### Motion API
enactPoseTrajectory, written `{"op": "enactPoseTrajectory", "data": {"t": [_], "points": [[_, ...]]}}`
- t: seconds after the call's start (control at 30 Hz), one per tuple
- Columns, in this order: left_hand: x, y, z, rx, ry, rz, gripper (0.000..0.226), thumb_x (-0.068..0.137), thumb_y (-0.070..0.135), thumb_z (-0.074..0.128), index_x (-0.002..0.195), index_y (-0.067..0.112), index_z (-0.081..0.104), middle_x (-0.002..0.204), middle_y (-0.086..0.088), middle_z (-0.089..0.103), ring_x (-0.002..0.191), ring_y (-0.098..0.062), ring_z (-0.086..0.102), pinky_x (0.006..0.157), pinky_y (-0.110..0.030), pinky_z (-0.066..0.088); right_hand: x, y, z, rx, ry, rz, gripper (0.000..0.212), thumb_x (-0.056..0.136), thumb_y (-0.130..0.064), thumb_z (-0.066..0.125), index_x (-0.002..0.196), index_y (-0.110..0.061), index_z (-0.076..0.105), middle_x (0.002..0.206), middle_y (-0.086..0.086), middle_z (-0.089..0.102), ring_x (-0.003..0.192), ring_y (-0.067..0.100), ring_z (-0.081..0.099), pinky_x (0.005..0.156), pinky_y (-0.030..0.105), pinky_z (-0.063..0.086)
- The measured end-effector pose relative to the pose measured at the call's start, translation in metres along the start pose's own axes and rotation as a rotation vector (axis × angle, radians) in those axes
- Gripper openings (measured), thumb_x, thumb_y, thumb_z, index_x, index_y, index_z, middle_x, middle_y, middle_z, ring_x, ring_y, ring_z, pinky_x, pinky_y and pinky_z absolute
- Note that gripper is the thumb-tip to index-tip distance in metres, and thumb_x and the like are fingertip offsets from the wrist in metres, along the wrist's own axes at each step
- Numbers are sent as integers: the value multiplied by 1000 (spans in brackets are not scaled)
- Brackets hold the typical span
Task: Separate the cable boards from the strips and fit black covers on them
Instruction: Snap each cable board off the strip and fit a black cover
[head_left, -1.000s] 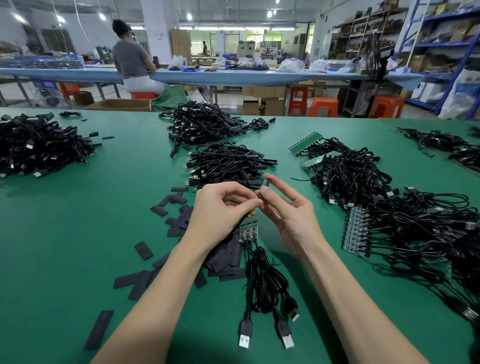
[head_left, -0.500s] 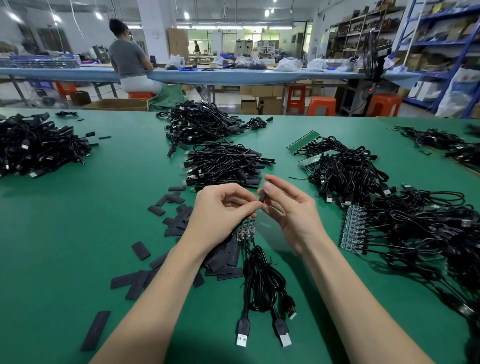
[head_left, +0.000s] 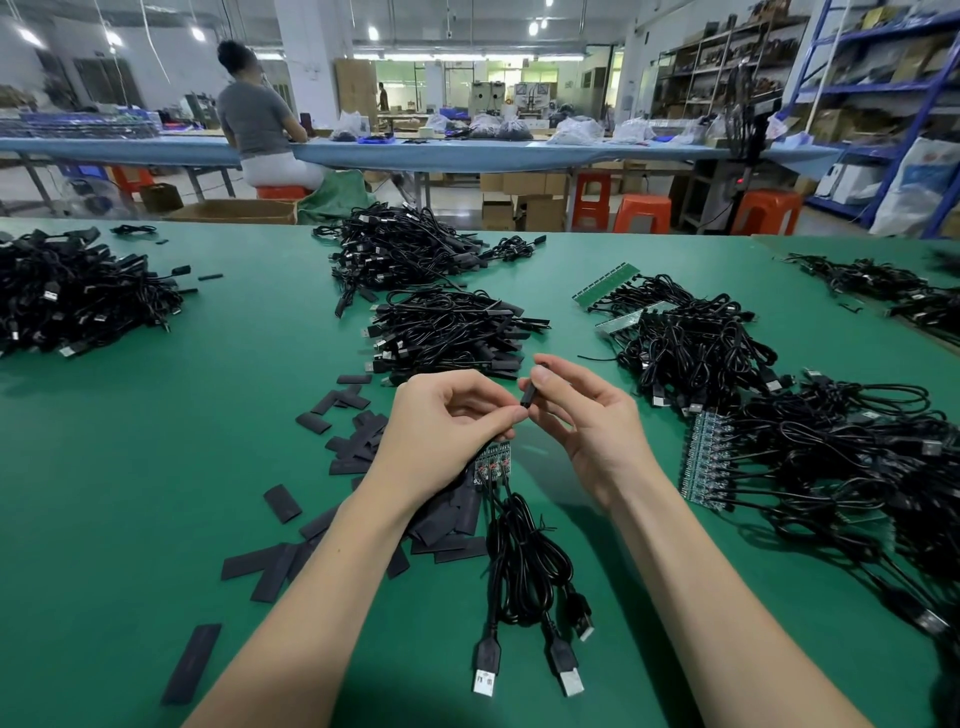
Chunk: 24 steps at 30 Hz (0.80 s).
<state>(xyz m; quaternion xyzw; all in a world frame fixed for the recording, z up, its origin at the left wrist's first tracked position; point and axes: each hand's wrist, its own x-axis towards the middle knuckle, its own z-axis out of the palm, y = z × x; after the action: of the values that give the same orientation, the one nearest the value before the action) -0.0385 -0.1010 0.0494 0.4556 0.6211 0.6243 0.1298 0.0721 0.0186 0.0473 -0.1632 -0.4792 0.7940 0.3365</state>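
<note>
Left hand gripping small green cable boards, right hand pinching flat black cover sleeve — squeeze open, align squarely.

Bare green table: open stretch lay left of the left hand, between the far-left cable heap and the scattered black covers. Covers littered the surface under and left of the left forearm. Finished cable pile stood just beyond both hands. Strip-mounted cables crowded the zone right of the right hand. Three dangling cables occupied the gap between the forearms. Near edge at left lay open apart from one stray cover.
</note>
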Motion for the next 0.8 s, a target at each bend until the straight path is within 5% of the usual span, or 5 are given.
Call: {"op": "enactPoseTrajectory", "data": {"t": [0.8], "points": [[3, -1, -2, 57, 0, -12, 8, 81, 12, 83, 85, 13, 75, 78, -3, 77, 72, -19, 75, 70, -23, 58, 1, 12, 6, 47, 50, -41, 26, 67, -21, 85, 92, -18, 82, 87, 12, 76, 74, 16, 70, 73, 23, 58]]}}
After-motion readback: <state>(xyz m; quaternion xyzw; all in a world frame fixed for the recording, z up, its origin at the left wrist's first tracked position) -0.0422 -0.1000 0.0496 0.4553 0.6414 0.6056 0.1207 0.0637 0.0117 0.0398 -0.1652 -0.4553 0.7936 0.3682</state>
